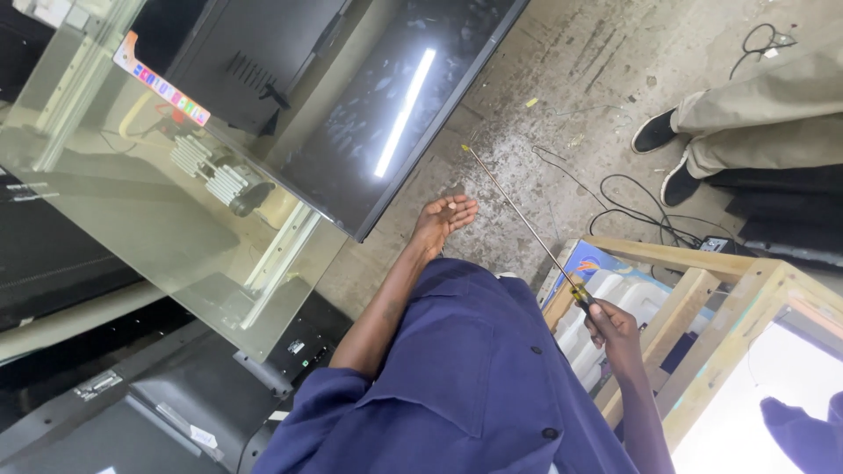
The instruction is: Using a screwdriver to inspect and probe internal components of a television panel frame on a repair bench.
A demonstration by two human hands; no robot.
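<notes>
My right hand [612, 329] is closed around the yellow and black handle of a long thin screwdriver [518, 215]. Its metal shaft slants up and left, and the tip hangs over the concrete floor [562, 79]. My left hand [444, 219] is stretched forward, empty, palm up with the fingers loosely apart, close to the corner of a dark flat screen panel [395, 114]. A blue work shirt [474, 377] covers my chest and fills the lower middle of the view.
A tilted glass sheet [132, 202] stands on the left over dark casings [132, 404]. A pale wooden frame [702, 298] holding white plastic containers [628, 294] is on the right. Black cables [632, 206] lie on the floor. Another person's beige-trousered legs and black shoes [659, 132] are at upper right.
</notes>
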